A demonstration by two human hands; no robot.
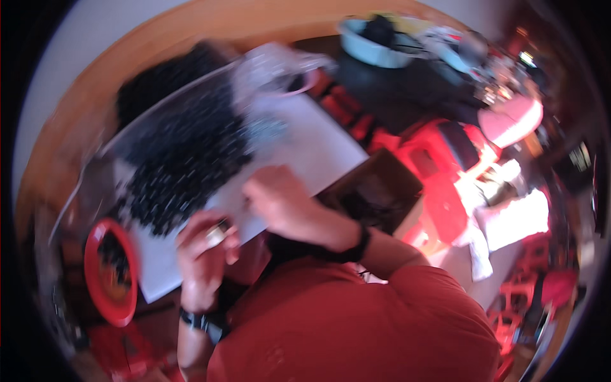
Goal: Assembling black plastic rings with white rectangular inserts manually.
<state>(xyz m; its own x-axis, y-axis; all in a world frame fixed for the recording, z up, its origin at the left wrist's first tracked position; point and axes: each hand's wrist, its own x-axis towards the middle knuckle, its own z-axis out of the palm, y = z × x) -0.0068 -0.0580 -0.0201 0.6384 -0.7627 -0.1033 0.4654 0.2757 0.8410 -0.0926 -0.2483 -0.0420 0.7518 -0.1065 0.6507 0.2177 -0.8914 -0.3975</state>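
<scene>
My left hand (202, 248) is closed round a small object with a dark top and a pale, shiny side (216, 235), at the near edge of a white tabletop (312, 143). To its right, my right hand (277, 194) hovers over the table, blurred by motion. Its fingers look curled together, and anything between them is hidden. Just beyond both hands spreads a large pile of small, shiny black pieces (184, 169). A small cluster of clear, pale blue bits (267, 129) lies beside the pile.
A clear plastic bag (267, 63) lies along the table's far side. At the left stands a red basin (91, 274) with black pieces inside. A brown box (391, 181) and red stools (439, 149) are at the right. A light blue basin (375, 54) rests on a dark table behind.
</scene>
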